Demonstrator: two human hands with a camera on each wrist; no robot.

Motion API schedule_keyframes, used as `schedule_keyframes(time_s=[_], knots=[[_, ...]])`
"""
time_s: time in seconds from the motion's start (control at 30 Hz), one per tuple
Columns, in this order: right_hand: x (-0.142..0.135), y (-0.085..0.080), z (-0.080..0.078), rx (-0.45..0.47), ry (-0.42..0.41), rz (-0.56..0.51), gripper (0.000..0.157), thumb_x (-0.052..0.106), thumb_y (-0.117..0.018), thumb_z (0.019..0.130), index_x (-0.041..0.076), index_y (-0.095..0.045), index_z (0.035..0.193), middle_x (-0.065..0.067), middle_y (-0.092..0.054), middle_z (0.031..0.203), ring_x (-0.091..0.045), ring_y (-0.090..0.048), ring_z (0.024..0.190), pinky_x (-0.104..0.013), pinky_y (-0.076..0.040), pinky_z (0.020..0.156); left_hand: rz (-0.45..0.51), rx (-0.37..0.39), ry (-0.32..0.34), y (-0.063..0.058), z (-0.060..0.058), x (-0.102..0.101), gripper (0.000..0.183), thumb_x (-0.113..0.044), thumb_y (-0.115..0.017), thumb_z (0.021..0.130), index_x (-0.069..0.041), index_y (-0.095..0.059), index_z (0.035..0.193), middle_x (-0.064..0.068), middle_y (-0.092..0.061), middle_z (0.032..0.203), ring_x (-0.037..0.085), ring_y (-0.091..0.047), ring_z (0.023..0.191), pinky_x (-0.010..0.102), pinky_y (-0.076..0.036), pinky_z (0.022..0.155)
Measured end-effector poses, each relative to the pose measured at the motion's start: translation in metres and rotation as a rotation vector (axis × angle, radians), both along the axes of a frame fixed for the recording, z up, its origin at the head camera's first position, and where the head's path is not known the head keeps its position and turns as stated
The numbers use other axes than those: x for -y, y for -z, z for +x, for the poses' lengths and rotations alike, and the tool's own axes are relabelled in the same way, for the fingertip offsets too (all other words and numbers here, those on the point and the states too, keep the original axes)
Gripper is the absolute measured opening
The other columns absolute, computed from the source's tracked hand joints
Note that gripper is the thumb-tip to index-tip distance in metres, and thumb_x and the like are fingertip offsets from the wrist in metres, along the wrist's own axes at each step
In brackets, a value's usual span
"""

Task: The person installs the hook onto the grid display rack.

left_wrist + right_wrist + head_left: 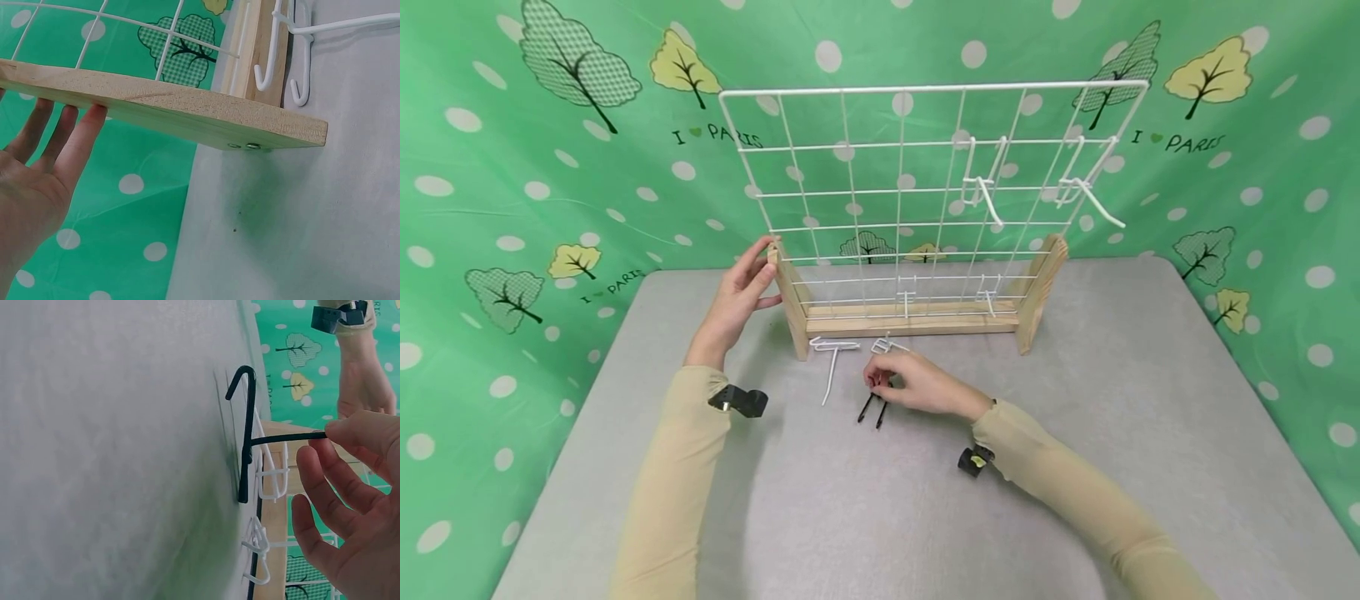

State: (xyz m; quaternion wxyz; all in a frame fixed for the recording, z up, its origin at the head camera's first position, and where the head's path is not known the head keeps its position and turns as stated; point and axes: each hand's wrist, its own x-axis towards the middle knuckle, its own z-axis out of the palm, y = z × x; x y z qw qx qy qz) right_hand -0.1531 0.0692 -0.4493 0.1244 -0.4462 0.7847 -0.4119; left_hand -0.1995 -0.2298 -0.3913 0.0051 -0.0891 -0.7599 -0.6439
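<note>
A black wire hook [249, 425] is pinched between the thumb and finger of my right hand [925, 383], by the end of its prong. Its forked part is low over the grey table in the head view. My left hand [735, 302] rests its fingertips against the left wooden upright [790, 304] of a stand. In the left wrist view its fingers [81, 140] reach fairly straight to the board's outer face. The stand carries a white wire grid [898, 190]. Just beyond my right hand lies a white hook [882, 344], partly covered by it.
Another white hook [833, 358] lies on the grey table [880, 508] before the stand. Two white hooks [985, 187] hang high on the grid's right side, and two smaller-looking ones [906, 297] hang low. Behind the stand is a green dotted cloth [827, 57].
</note>
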Motion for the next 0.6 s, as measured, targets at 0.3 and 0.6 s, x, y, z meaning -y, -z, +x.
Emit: schedule_keyframes(time_s=[0.3, 0.6], knots=[[-0.003, -0.007, 0.001, -0.058, 0.000, -0.035, 0.010, -0.003, -0.062, 0.089, -0.001, -0.063, 0.100, -0.008, -0.065, 0.094, -0.013, -0.059, 0.089, -0.025, -0.054, 0.082, -0.010, 0.004, -0.001, 0.000, 0.001, 0.000, 0.054, -0.026, -0.046, 0.104, -0.019, -0.028, 0.154, 0.021, -0.038, 0.147, 0.035, -0.037, 0.133, 0.040, -0.054, 0.091], [-0.001, -0.018, 0.000, -0.125, -0.041, 0.037, 0.019, -0.003, -0.065, 0.086, 0.000, -0.064, 0.105, -0.002, -0.063, 0.090, -0.009, -0.057, 0.082, -0.023, -0.055, 0.075, -0.017, -0.005, -0.003, 0.001, 0.000, 0.001, 0.053, -0.026, -0.047, 0.104, -0.021, -0.030, 0.153, 0.021, -0.038, 0.147, 0.034, -0.037, 0.133, 0.040, -0.054, 0.090]])
